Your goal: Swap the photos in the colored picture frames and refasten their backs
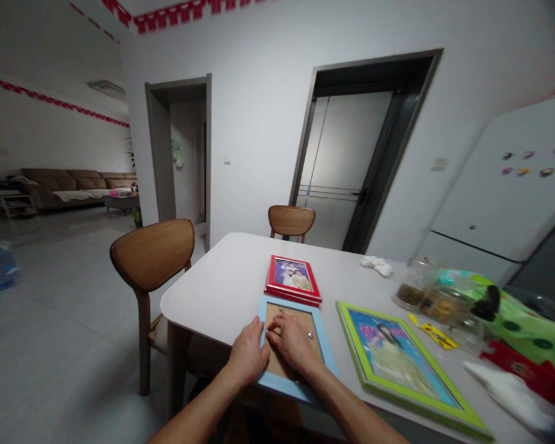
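You're at the white table (198, 296). Near its edge, the blue picture frame (282, 390) lies face down, just in front of the stacked red frames (292, 277), with a green-framed portrait (395, 357) to its right. Your left hand (248, 353) lies on the frame's left side, fingers together; whether it grips, you can't tell. Your right hand (292, 342) rests on the brown backing (277, 370), fingers slightly spread, beside a small metal clip (311, 335).

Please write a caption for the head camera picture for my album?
Left hand and right hand on a blue picture frame on a white table.
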